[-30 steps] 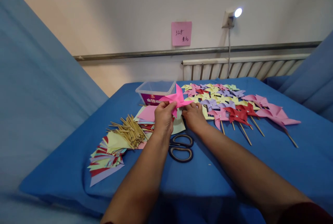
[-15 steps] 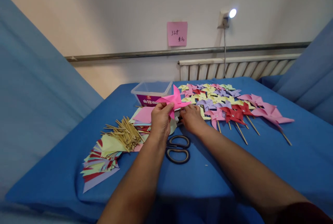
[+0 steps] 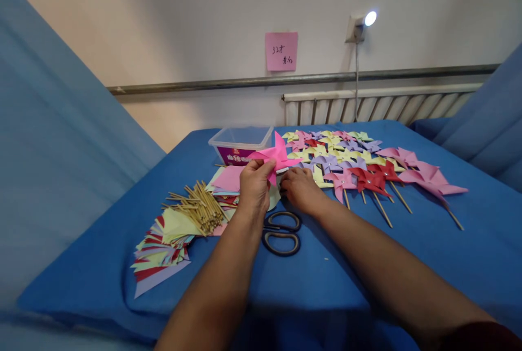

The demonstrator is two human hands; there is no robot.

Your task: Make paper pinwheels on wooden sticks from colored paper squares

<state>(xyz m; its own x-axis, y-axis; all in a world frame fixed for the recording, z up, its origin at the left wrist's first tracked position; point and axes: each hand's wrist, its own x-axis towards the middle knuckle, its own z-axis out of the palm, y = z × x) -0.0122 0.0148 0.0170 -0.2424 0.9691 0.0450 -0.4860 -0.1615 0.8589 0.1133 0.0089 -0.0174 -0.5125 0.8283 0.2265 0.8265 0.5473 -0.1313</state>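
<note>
My left hand is closed on a bright pink paper pinwheel, held upright a little above the blue table. Just to its right, my right hand is curled with its fingertips at the pinwheel's lower edge; what they pinch is hidden. Black-handled scissors lie flat just behind both wrists. Under the hands sits a stack of flat paper squares.
A bundle of wooden sticks rests on cut coloured paper pieces at the left. A clear plastic box stands behind. Several finished pinwheels on sticks cover the right side. A radiator lines the wall.
Both hands stay on the pink pinwheel with only slight finger shifts; the head camera has drifted a little.
</note>
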